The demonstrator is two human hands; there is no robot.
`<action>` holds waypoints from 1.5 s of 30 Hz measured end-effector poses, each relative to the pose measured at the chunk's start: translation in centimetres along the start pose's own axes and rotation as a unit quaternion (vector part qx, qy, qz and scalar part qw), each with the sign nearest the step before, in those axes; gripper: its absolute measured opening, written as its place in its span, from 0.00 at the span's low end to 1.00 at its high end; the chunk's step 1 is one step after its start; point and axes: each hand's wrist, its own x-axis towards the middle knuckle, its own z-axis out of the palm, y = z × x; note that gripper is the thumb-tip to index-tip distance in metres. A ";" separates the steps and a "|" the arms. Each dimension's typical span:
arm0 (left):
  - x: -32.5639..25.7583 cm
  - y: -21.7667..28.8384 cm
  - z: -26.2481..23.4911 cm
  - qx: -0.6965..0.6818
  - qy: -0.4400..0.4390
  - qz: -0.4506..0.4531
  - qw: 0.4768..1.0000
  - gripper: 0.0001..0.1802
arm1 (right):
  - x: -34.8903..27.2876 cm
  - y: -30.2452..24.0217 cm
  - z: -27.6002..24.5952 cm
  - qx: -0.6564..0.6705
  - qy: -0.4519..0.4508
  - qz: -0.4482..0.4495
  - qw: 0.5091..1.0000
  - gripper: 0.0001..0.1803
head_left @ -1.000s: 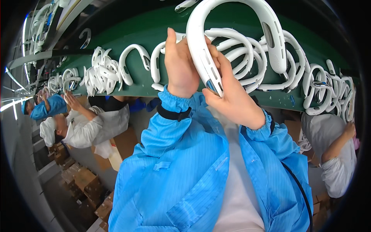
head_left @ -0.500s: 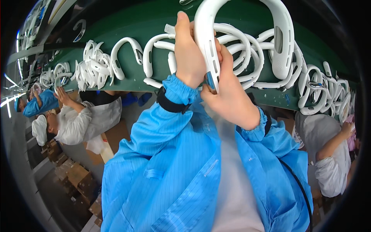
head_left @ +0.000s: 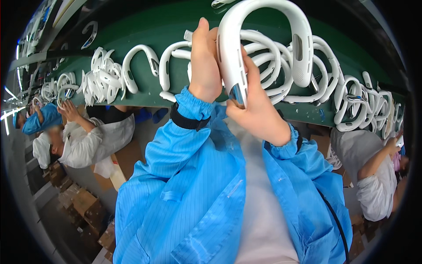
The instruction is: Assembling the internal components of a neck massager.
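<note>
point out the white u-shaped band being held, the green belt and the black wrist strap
white u-shaped band [head_left: 263,9]: head view, top of its curve
green belt [head_left: 145,26]: head view, bare surface
black wrist strap [head_left: 187,121]: head view, its middle

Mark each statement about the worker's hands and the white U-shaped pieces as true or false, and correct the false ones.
1. Both hands hold one white U-shaped piece. True.
2. The belt under the pieces is red. False: it is green.
3. The left hand wears a glove. False: it is bare.
4. The right hand grips one end of the piece. True.
5. More white pieces lie on the belt. True.
</note>
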 end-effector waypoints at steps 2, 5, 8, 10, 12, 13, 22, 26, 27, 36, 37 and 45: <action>0.5 -0.7 -1.4 0.171 0.056 0.107 0.978 0.35 | 0.3 0.5 -0.2 -0.024 -0.002 -0.007 1.000 0.42; 0.5 -0.7 -4.5 0.364 0.185 0.260 0.875 0.31 | 1.6 2.0 -2.9 -0.074 0.030 -0.051 0.996 0.36; 0.2 -1.9 -10.4 0.211 0.247 0.163 0.931 0.29 | 5.9 4.6 -9.6 -0.062 0.123 0.011 0.990 0.30; -1.6 -4.0 -13.4 0.210 0.286 0.102 0.929 0.28 | 10.2 5.7 -14.9 -0.081 0.180 0.083 0.977 0.26; -3.5 -5.5 -14.7 0.224 0.305 0.073 0.923 0.26 | 14.7 7.5 -20.6 -0.150 0.235 0.137 0.950 0.25; -4.5 -6.3 -14.8 0.228 0.318 0.066 0.918 0.26 | 16.8 8.9 -23.3 -0.194 0.255 0.157 0.934 0.25; -4.7 -9.8 -14.4 0.198 0.348 0.011 0.916 0.14 | 23.5 25.0 -38.7 -0.459 0.215 0.203 0.838 0.29; -1.2 -10.1 -14.9 0.265 0.304 0.023 0.915 0.10 | 21.0 19.4 -31.6 -0.536 0.314 0.035 0.783 0.25; -0.2 -10.7 -15.1 0.306 0.283 0.054 0.907 0.10 | 20.4 18.4 -29.8 -0.506 0.305 -0.013 0.806 0.22; 8.8 -11.0 -15.4 0.767 0.145 0.015 0.625 0.26 | 13.1 10.5 -3.0 -0.370 -0.059 -0.016 0.927 0.08; 9.0 -10.5 -15.9 0.753 0.143 0.013 0.643 0.24 | 13.3 11.4 -0.9 -0.403 -0.085 0.012 0.911 0.10; 2.9 -8.4 -23.5 0.333 0.319 0.067 0.885 0.11 | 16.5 17.3 4.4 -0.513 -0.012 0.198 0.835 0.17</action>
